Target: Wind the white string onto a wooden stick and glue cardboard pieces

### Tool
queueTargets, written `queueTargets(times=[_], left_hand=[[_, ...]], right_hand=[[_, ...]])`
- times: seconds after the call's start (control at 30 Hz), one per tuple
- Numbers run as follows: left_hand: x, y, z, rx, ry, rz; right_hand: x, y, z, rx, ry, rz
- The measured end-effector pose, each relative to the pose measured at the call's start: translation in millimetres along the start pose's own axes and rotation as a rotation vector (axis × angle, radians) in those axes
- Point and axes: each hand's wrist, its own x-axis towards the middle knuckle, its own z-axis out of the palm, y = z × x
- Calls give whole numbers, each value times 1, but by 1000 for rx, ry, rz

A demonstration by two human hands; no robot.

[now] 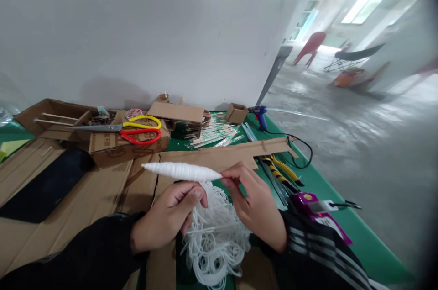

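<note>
A spindle-shaped stick wound with white cord (186, 171) lies level in front of me, tapering to a point at both ends. My right hand (251, 201) pinches its right tip between thumb and fingers. Just beneath the wound stick, my left hand (174, 212) is closed, fingers curled and thumb pressed on them; whether a strand is inside cannot be seen. A tangled heap of white cord (219, 244) lies below and between both hands, its top close under the wound stick.
Scissors (130, 129) with yellow and red handles rest on a cardboard box (130, 153). Wooden sticks (215, 132) lie behind. On the right are a blue glue gun (261, 118), yellow-black pliers (280, 173) and a purple packet (304, 201). Cardboard sheets (85, 221) cover the left side.
</note>
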Motion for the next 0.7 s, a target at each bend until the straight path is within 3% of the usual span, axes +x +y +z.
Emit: queueTargets(times=[0.37, 0.53, 0.7], left_hand=[[-12, 10, 3, 81, -27, 86], [-15, 15, 7, 123, -87, 94], [-10, 12, 6, 117, -45, 74]], right_hand=[[-6, 3, 11, -92, 108, -38], [-6, 4, 12, -76, 135, 27], [-9, 1, 11, 37, 79, 119]])
